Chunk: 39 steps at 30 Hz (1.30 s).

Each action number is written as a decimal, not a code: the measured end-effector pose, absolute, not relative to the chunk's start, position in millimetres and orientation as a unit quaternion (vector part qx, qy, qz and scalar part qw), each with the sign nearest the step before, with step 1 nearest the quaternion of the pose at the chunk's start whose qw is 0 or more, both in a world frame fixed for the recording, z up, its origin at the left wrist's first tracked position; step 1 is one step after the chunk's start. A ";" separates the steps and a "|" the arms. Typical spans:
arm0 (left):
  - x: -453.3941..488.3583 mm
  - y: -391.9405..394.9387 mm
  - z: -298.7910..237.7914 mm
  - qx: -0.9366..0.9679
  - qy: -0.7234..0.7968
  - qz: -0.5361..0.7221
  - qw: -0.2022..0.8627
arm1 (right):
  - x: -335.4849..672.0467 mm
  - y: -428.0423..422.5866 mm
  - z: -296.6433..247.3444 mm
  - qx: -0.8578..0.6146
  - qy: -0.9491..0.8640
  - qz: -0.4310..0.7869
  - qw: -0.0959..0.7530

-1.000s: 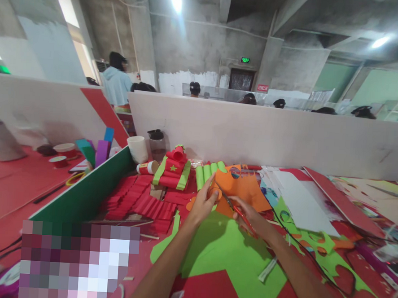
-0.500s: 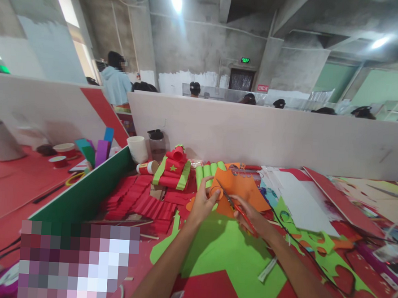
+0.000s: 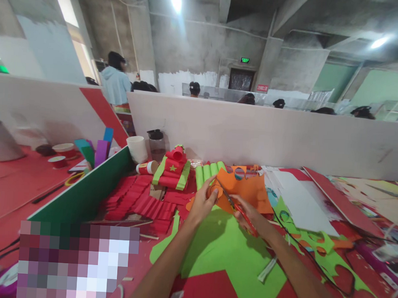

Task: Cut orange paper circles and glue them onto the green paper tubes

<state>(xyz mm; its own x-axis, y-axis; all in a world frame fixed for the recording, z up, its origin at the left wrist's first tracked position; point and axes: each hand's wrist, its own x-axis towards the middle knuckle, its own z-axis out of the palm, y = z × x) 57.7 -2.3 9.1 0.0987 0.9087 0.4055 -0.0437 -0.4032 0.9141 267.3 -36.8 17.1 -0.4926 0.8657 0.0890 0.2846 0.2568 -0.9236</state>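
a bright green sheet [image 3: 226,249] and red paper [image 3: 210,291] cover the near side of a crowded red table [image 3: 146,256]. just beyond, a person's left hand [image 3: 204,201] pinches orange paper [image 3: 248,190], thumb pressed on a round orange piece [image 3: 218,191], while the right hand [image 3: 249,211] grips red-handled scissors [image 3: 238,209], blades pointing far and left beside the circle. the step in hand looks like trimming around that shape; the next snip seems to call for a firm left pinch and a slow turn of the paper. past the hands lie green rolls [image 3: 211,172] and, to their left, a red-and-green paper model [image 3: 172,168] bearing a star. far left, across a green divider [image 3: 81,193], sit two red tubs [image 3: 57,162], contents unclear from here. a white cup [image 3: 137,149] and dark-lidded jar [image 3: 156,147] stand side by side before the white partition [image 3: 270,135], the cup's contents hidden. beyond it stands someone in light blue [image 3: 116,86].
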 end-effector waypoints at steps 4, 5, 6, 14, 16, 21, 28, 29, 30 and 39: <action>57.3 -3.6 12.4 0.607 0.351 0.562 0.439 | 270.6 -36.4 16.6 -0.392 -0.744 0.453 0.297; 57.5 -3.8 12.8 0.605 0.345 0.562 0.447 | 271.1 -36.7 17.3 -0.391 -0.747 0.451 0.293; 57.8 -4.0 13.0 0.602 0.339 0.561 0.456 | 271.4 -37.1 18.1 -0.392 -0.750 0.448 0.290; 57.2 -1.0 7.0 0.590 0.315 0.551 0.499 | 275.3 -37.7 21.3 -0.397 -0.772 0.411 0.277; 56.4 -1.9 7.6 0.590 0.318 0.548 0.501 | 276.9 -38.0 22.1 -0.398 -0.775 0.407 0.275; 54.2 -7.8 16.0 0.600 0.329 0.525 0.506 | 278.4 -40.2 26.4 -0.407 -0.773 0.400 0.275; 52.5 -7.5 19.2 0.603 0.321 0.518 0.514 | 276.3 -40.4 27.8 -0.421 -0.741 0.439 0.284; 52.3 -7.3 19.3 0.605 0.323 0.517 0.512 | 276.2 -40.1 27.7 -0.424 -0.737 0.444 0.282; 52.1 -7.3 19.4 0.606 0.324 0.516 0.510 | 276.2 -39.9 27.6 -0.428 -0.735 0.447 0.278; 49.9 -8.4 20.5 0.617 0.327 0.512 0.501 | 277.9 -38.9 28.0 -0.435 -0.715 0.476 0.269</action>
